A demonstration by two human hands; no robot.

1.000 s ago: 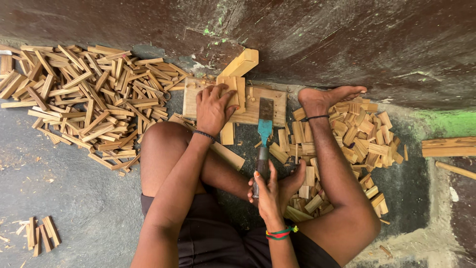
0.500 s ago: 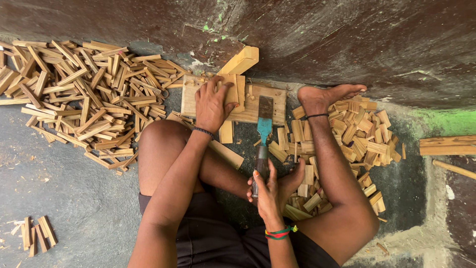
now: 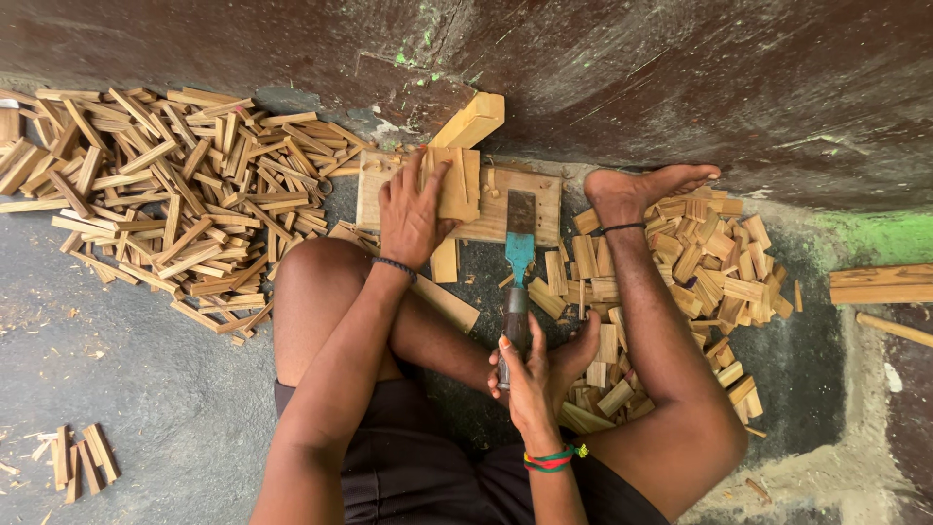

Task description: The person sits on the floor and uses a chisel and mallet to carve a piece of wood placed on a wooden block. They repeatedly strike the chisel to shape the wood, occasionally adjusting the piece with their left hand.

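Your left hand (image 3: 413, 209) presses flat on a small wood block (image 3: 455, 185), pinning it to the board (image 3: 539, 199) by the wall. Your right hand (image 3: 533, 374) is wrapped tight round the chisel (image 3: 518, 267) handle, its blade lying on the board just right of the block.

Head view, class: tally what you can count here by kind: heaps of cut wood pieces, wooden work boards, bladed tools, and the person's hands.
Heaps of cut wood pieces: 3 (big left heap, right heap, small cluster)
Wooden work board: 1
Bladed tool with teal collar: 1
Hands: 2 (left hand on a wood block, right hand gripping the tool)
Total: 7
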